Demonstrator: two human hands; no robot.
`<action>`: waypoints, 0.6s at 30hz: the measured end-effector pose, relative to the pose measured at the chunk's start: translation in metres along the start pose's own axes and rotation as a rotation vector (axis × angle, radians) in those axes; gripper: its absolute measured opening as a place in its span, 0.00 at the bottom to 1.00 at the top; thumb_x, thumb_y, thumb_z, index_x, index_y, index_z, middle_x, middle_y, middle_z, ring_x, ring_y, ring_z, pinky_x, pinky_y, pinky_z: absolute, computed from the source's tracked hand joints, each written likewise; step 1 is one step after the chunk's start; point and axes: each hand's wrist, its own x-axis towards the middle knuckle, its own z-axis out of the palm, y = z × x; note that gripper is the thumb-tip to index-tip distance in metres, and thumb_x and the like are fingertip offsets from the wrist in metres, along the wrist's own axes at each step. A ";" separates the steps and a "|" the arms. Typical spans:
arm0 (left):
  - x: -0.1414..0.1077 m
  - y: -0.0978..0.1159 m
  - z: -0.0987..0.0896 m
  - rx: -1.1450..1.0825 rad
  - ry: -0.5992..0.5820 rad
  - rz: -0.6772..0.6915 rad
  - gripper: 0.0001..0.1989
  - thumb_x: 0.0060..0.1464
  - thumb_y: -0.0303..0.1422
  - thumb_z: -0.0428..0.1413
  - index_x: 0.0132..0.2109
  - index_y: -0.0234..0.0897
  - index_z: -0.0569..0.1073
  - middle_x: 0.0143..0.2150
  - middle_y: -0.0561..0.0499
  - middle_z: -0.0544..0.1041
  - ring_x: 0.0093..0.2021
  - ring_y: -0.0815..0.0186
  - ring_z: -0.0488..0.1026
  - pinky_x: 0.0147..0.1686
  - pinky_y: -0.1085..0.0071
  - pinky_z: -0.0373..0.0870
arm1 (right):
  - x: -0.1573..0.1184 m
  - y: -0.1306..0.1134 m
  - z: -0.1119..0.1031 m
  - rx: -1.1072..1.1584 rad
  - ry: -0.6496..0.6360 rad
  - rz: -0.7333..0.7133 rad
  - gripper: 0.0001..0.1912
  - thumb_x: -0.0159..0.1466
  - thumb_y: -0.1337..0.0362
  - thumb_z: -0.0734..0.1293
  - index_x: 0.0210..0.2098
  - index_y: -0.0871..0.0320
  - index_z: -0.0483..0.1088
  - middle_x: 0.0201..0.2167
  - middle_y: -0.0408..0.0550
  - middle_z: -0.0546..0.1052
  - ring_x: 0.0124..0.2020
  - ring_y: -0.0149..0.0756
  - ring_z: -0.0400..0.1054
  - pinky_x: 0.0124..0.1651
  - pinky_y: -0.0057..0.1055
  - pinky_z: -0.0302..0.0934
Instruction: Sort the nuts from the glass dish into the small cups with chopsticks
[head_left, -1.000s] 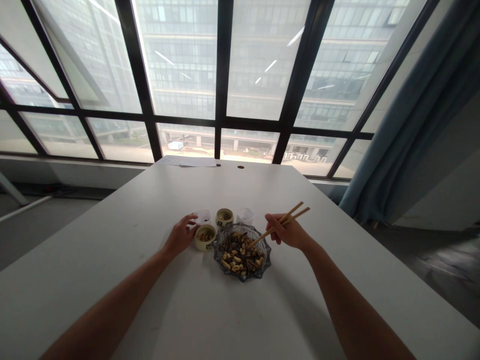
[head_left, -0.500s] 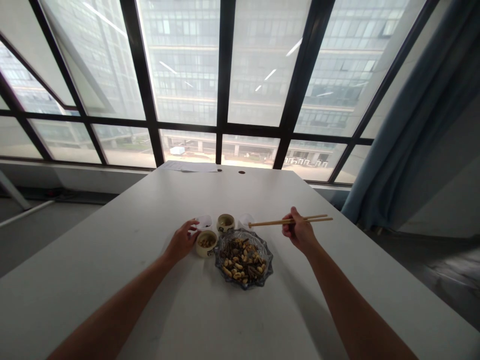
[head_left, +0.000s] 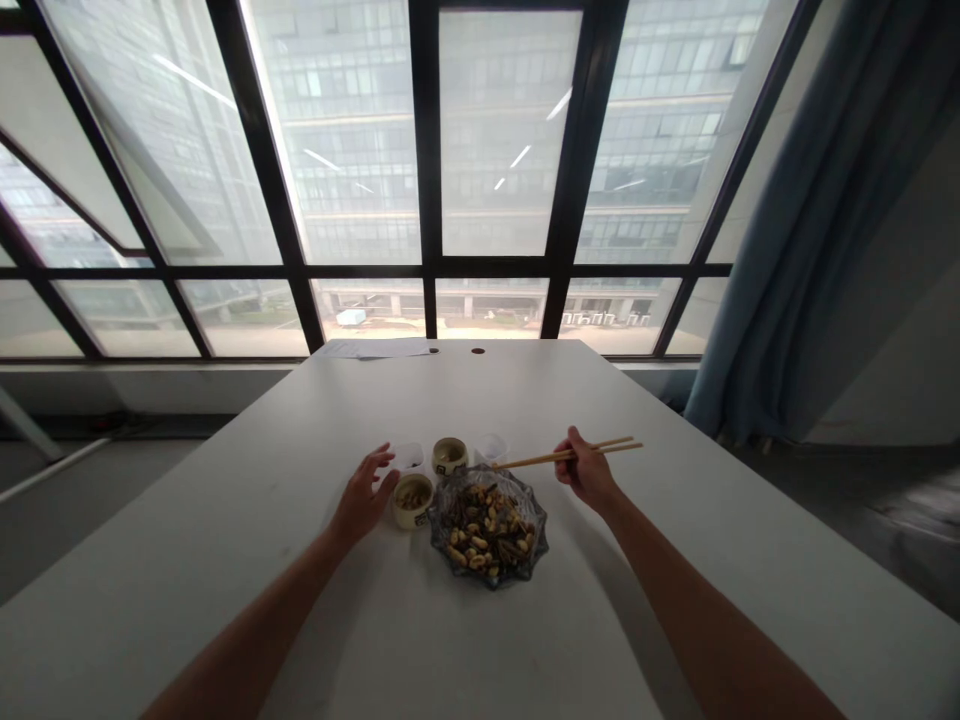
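Note:
My right hand point(head_left: 589, 472) grips a pair of wooden chopsticks point(head_left: 536, 460), their tips pointing left over the far rim of a scalloped glass bowl point(head_left: 537, 560). Peanuts point(head_left: 480, 543) and dark, thin pieces are mixed in that bowl. My left hand point(head_left: 365, 497) has its fingers apart, beside a small cream cup point(head_left: 412, 515) with brownish bits inside. Its fingertips are close to a clear plastic cup point(head_left: 409, 455) holding a few dark specks; whether they touch it I cannot tell. Another cream cup point(head_left: 450, 457) stands behind the bowl, with a second clear cup point(head_left: 491, 447) to its right.
All of these stand on a long white table point(head_left: 420, 640). Sheets of paper point(head_left: 375, 348) lie at its far end, near two dark round holes. Beyond are large dark-framed windows, and a blue curtain point(head_left: 780, 270) hangs on the right.
The chopsticks and my right hand have moved slightly left, bringing the tips nearer the bowl's far rim. My left hand's fingers have spread a little. The camera view has tilted slightly.

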 end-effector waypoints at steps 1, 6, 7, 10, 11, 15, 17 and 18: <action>0.002 0.004 -0.002 0.029 0.015 0.022 0.17 0.61 0.45 0.51 0.49 0.38 0.70 0.62 0.39 0.70 0.53 0.57 0.74 0.44 0.58 0.77 | 0.001 0.002 -0.001 0.022 0.004 0.014 0.29 0.56 0.39 0.70 0.18 0.59 0.66 0.08 0.42 0.65 0.09 0.25 0.54 0.11 0.23 0.49; 0.016 0.038 0.001 0.236 -0.045 0.175 0.15 0.60 0.40 0.53 0.52 0.41 0.70 0.60 0.43 0.73 0.60 0.55 0.69 0.60 0.50 0.66 | 0.000 0.008 -0.001 0.055 -0.007 0.066 0.28 0.59 0.42 0.69 0.18 0.59 0.66 0.08 0.41 0.65 0.09 0.25 0.54 0.11 0.22 0.49; 0.020 0.046 0.004 0.284 -0.113 0.194 0.16 0.59 0.38 0.54 0.53 0.42 0.70 0.60 0.43 0.73 0.61 0.55 0.68 0.61 0.50 0.65 | 0.000 0.008 -0.001 0.053 -0.013 0.075 0.28 0.59 0.42 0.69 0.18 0.59 0.66 0.08 0.41 0.65 0.09 0.25 0.54 0.11 0.22 0.49; 0.036 0.065 0.019 0.428 -0.309 0.217 0.24 0.55 0.33 0.55 0.59 0.42 0.67 0.65 0.42 0.69 0.64 0.53 0.66 0.62 0.49 0.61 | 0.000 0.011 0.000 0.043 -0.025 0.085 0.28 0.59 0.41 0.69 0.19 0.59 0.66 0.09 0.41 0.65 0.09 0.25 0.55 0.11 0.23 0.49; 0.043 0.069 0.025 0.464 -0.366 0.213 0.26 0.55 0.33 0.56 0.61 0.41 0.66 0.66 0.42 0.68 0.65 0.52 0.64 0.63 0.49 0.59 | 0.000 0.012 0.000 0.037 -0.029 0.084 0.28 0.58 0.41 0.69 0.19 0.59 0.66 0.09 0.41 0.65 0.09 0.25 0.55 0.11 0.23 0.50; 0.071 0.075 0.043 0.553 -0.586 0.129 0.33 0.54 0.37 0.56 0.66 0.39 0.60 0.68 0.40 0.64 0.68 0.50 0.60 0.67 0.46 0.50 | 0.001 0.016 -0.001 0.014 -0.064 0.079 0.29 0.58 0.39 0.69 0.19 0.59 0.66 0.09 0.41 0.65 0.10 0.26 0.56 0.11 0.23 0.50; 0.081 0.073 0.048 0.549 -0.668 0.074 0.35 0.54 0.38 0.56 0.67 0.39 0.59 0.66 0.40 0.67 0.66 0.50 0.63 0.67 0.46 0.50 | 0.001 0.016 -0.002 0.016 -0.068 0.084 0.29 0.58 0.39 0.69 0.19 0.58 0.66 0.09 0.42 0.65 0.10 0.27 0.57 0.11 0.23 0.50; 0.085 0.071 0.050 0.538 -0.680 0.065 0.35 0.54 0.39 0.56 0.67 0.38 0.59 0.65 0.40 0.68 0.66 0.50 0.64 0.67 0.46 0.50 | 0.001 0.016 -0.001 0.024 -0.060 0.087 0.28 0.58 0.40 0.69 0.19 0.58 0.66 0.09 0.42 0.65 0.10 0.27 0.57 0.11 0.23 0.50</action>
